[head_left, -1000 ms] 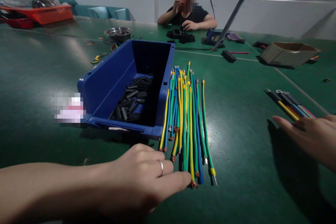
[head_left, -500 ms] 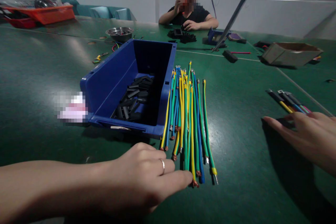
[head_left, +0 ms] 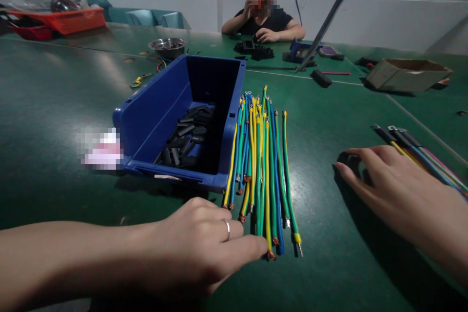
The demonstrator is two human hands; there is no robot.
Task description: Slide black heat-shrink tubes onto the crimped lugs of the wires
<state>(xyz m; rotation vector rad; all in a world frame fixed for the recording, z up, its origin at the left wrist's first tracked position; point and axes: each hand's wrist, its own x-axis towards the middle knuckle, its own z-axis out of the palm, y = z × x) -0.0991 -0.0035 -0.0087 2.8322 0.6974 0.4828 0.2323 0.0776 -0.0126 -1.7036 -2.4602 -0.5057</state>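
My left hand (head_left: 208, 246), a ring on one finger, rests near the lower ends of a row of short cables (head_left: 268, 170). Its index finger is stretched out with the tip against a yellow-green cable's frayed copper end; the thumb is hidden. The cables are blue, yellow and green, many with metal lugs at the far end. On the right, my right hand (head_left: 393, 192) hovers low over the green table, thumb and index finger apart with nothing visible between them. Beside it lies a bundle of cables with black sleeves (head_left: 405, 144). Black sleeve pieces (head_left: 186, 136) fill part of a blue bin (head_left: 146, 107).
Opposite sits a person (head_left: 272, 22) with both hands raised above the table edge. A metal bowl (head_left: 168, 48), a cardboard box (head_left: 405, 75), a black block (head_left: 321, 78) and a slanted metal pole (head_left: 329, 17) stand farther back. Orange baskets (head_left: 75, 20) are far left.
My right hand has moved left, away from the sleeved cables, uncovering more of them. My left hand stays at the cable ends.
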